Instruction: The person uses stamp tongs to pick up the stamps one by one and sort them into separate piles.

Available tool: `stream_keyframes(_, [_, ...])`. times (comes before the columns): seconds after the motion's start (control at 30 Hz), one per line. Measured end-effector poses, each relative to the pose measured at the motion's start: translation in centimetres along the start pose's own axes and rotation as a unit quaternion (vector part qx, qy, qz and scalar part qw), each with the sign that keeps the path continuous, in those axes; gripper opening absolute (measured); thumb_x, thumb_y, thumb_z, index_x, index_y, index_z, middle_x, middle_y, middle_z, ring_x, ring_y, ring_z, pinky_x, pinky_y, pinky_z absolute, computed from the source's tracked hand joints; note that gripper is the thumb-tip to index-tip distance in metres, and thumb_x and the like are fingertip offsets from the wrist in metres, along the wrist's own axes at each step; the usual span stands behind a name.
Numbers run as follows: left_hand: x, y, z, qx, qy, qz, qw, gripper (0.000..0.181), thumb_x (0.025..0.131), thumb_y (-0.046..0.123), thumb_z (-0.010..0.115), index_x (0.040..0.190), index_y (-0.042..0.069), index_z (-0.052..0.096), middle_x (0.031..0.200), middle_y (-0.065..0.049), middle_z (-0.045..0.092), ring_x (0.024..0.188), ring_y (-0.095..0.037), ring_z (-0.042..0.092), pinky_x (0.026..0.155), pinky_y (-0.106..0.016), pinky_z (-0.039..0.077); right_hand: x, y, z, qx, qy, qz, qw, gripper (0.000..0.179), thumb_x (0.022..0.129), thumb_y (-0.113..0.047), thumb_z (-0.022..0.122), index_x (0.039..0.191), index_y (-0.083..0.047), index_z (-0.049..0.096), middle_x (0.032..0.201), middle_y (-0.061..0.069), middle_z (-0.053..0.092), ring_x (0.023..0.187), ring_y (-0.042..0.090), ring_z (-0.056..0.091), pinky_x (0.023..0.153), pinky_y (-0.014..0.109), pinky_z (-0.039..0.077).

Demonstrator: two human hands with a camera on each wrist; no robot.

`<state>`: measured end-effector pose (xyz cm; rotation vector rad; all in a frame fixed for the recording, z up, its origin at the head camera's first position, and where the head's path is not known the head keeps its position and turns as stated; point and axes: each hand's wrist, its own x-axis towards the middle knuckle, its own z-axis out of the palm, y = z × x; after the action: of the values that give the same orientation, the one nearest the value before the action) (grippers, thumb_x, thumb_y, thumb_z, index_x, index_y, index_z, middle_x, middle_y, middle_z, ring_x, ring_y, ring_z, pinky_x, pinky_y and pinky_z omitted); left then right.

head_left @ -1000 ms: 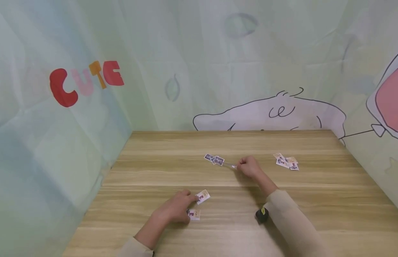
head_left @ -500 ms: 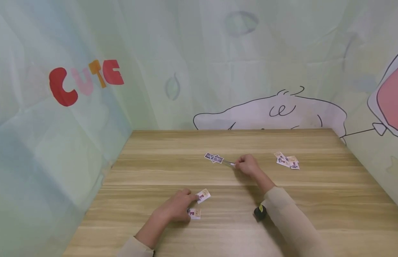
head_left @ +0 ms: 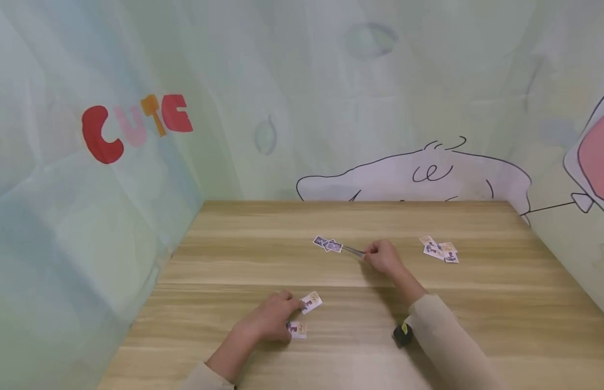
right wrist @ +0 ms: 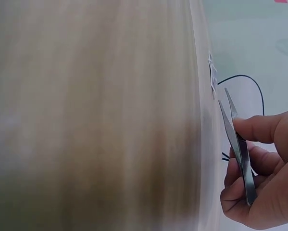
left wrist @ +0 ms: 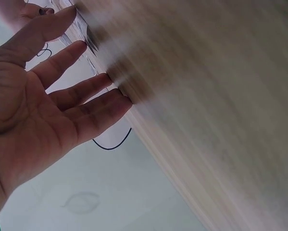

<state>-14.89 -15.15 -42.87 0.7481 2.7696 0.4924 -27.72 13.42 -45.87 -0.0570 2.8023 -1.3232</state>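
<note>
My right hand holds a pair of metal tweezers between thumb and fingers. In the right wrist view the two tips stand apart. Seen from the head, the tweezers reach left to a few overlapping dark cards with white borders, their tips at the rightmost one; I cannot tell whether they touch it. Nearer the front, my left hand rests with extended, spread fingers. One finger reaches a small light picture card, and the thumb lies by a second light card, partly covered by the hand.
Several light cards overlap on the wooden table at the back right. A black round object with a yellow mark sits against the right sleeve. Printed cloth walls stand behind and to the left.
The rightmost dark card seems to have turned slightly and lies flatter at the tweezer tips. The right hand has shifted only a little. The left hand and its two cards keep their places.
</note>
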Motion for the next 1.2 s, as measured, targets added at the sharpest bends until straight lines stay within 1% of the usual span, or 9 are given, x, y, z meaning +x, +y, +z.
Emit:
stream_keyframes(0.1, [-0.2, 0.1, 0.0, 0.001, 0.002, 0.001, 1.0000, 0.068, 0.054, 0.003, 0.074, 0.120, 0.006, 0.061, 0.114, -0.015, 0.053, 0.096, -0.030, 0.051, 0.082, -0.043, 0.047, -0.6, 0.1, -0.2, 0.001, 0.007, 0.000, 1.0000, 0.008, 0.078, -0.005, 0.067, 0.080, 0.002, 0.064, 0.074, 0.006, 0.060, 0.067, 0.019, 0.051, 0.057, 0.028, 0.044])
stream_keyframes(0.2, [-0.3, 0.2, 0.2, 0.005, 0.000, 0.000, 1.0000, 0.068, 0.054, 0.003, 0.074, 0.121, 0.007, 0.061, 0.114, -0.015, 0.053, 0.096, -0.029, 0.052, 0.082, -0.042, 0.047, -1.3, -0.1, -0.4, 0.004, 0.007, -0.001, 1.0000, 0.008, 0.078, -0.004, 0.067, 0.082, 0.002, 0.064, 0.075, 0.007, 0.061, 0.068, 0.020, 0.053, 0.059, 0.029, 0.045])
stream_keyframes(0.4, [-0.5, 0.2, 0.4, 0.005, 0.000, 0.001, 1.0000, 0.067, 0.054, 0.004, 0.075, 0.119, 0.007, 0.062, 0.110, -0.012, 0.054, 0.093, -0.027, 0.052, 0.080, -0.041, 0.048, -2.9, -0.7, -0.5, -0.001, 0.007, -0.020, 0.9998, 0.007, 0.076, -0.003, 0.068, 0.080, 0.002, 0.065, 0.073, 0.005, 0.061, 0.068, 0.020, 0.053, 0.061, 0.030, 0.046])
stream_keyframes(0.63, [-0.5, 0.2, 0.2, 0.011, 0.002, -0.001, 0.9999, 0.068, 0.054, 0.004, 0.074, 0.120, 0.006, 0.061, 0.115, -0.015, 0.054, 0.097, -0.030, 0.053, 0.084, -0.043, 0.047, -4.3, -1.6, -0.6, 0.005, -0.009, -0.039, 0.9992, 0.007, 0.076, -0.001, 0.069, 0.082, 0.001, 0.065, 0.076, 0.006, 0.061, 0.072, 0.020, 0.054, 0.065, 0.032, 0.048])
stream_keyframes(0.77, [-0.3, 0.2, 0.1, 0.008, 0.002, -0.001, 1.0000, 0.067, 0.055, 0.004, 0.075, 0.121, 0.007, 0.061, 0.114, -0.014, 0.055, 0.096, -0.028, 0.053, 0.083, -0.042, 0.047, -5.1, -2.2, -0.6, 0.015, -0.016, -0.048, 0.9986, 0.005, 0.076, 0.000, 0.068, 0.081, 0.001, 0.065, 0.074, 0.006, 0.060, 0.069, 0.019, 0.054, 0.061, 0.030, 0.047])
stream_keyframes(0.93, [-0.1, 0.2, 0.0, 0.000, 0.000, -0.006, 1.0000, 0.069, 0.054, 0.002, 0.075, 0.121, 0.007, 0.061, 0.114, -0.014, 0.055, 0.096, -0.028, 0.053, 0.082, -0.042, 0.048, -6.0, -3.1, -0.2, 0.033, -0.045, -0.065, 0.9963, 0.005, 0.076, 0.001, 0.068, 0.080, 0.000, 0.065, 0.070, 0.004, 0.058, 0.065, 0.017, 0.051, 0.056, 0.027, 0.045])
stream_keyframes(1.0, [-0.3, 0.1, 0.0, 0.001, -0.001, -0.006, 1.0000, 0.069, 0.053, 0.002, 0.075, 0.120, 0.007, 0.061, 0.114, -0.014, 0.055, 0.096, -0.029, 0.053, 0.082, -0.042, 0.048, -6.3, -3.2, 0.1, 0.032, -0.060, -0.079, 0.9945, 0.005, 0.075, 0.002, 0.068, 0.079, 0.000, 0.066, 0.069, 0.003, 0.057, 0.064, 0.016, 0.050, 0.055, 0.027, 0.044])
stream_keyframes(1.07, [-0.2, 0.0, 0.0, 0.004, -0.001, -0.005, 1.0000, 0.068, 0.053, 0.002, 0.075, 0.120, 0.007, 0.061, 0.114, -0.013, 0.055, 0.096, -0.028, 0.053, 0.082, -0.042, 0.047, -6.5, -3.1, 0.2, 0.027, -0.072, -0.095, 0.9925, 0.005, 0.074, 0.004, 0.068, 0.077, 0.000, 0.066, 0.068, 0.001, 0.057, 0.063, 0.015, 0.050, 0.054, 0.027, 0.044])
stream_keyframes(1.2, [-0.1, 0.0, 0.1, 0.007, -0.001, 0.001, 1.0000, 0.067, 0.053, 0.003, 0.075, 0.119, 0.007, 0.062, 0.111, -0.012, 0.055, 0.094, -0.027, 0.053, 0.080, -0.040, 0.048, -6.8, -2.8, 0.4, 0.012, -0.106, -0.111, 0.9881, 0.008, 0.073, 0.006, 0.065, 0.077, -0.001, 0.067, 0.069, 0.000, 0.060, 0.064, 0.013, 0.051, 0.058, 0.028, 0.046])
